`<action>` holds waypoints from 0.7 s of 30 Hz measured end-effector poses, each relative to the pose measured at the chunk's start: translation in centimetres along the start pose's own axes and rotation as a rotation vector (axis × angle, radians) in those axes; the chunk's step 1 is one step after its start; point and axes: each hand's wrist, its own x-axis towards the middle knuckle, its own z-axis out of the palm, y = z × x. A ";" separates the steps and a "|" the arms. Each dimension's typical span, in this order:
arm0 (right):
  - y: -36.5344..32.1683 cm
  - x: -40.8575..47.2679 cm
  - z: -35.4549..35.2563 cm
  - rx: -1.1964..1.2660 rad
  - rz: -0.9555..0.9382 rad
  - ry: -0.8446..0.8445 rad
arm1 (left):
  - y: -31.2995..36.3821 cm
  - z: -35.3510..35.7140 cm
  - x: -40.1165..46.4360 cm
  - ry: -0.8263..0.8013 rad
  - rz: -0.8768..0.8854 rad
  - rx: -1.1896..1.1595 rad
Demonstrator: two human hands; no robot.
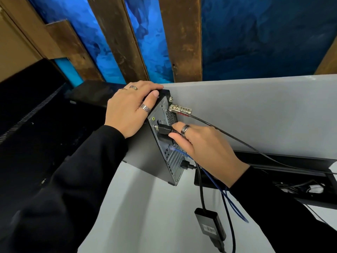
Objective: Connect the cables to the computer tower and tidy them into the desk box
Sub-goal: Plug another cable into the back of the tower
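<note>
The black computer tower stands on the white desk with its rear panel facing right. My left hand lies flat on the tower's top rear corner, pressing on it. My right hand pinches a black video cable plug, its metal tip right at a port high on the rear panel. A blue network cable and a black power plug sit in lower ports. The open desk box lies to the right with cables inside.
A silver combination lock hangs from the tower's top rear, its cable running right over the desk box lid. A black adapter lies on the desk. A dark monitor stands left. A grey partition rises behind.
</note>
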 end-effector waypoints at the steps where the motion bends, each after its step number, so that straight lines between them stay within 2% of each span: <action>1: 0.0 0.0 0.0 -0.016 -0.002 0.001 | 0.0 0.0 0.0 0.001 0.000 0.005; 7: -0.3 -0.2 0.4 -0.108 0.001 0.011 | 0.2 0.1 0.1 0.016 -0.005 0.011; 13: -0.3 -0.1 0.6 -0.036 0.023 0.083 | 0.2 0.1 0.2 0.012 -0.017 0.008; 21: -0.4 -0.2 0.8 -0.081 -0.004 0.064 | 0.1 0.2 0.2 0.001 -0.012 0.032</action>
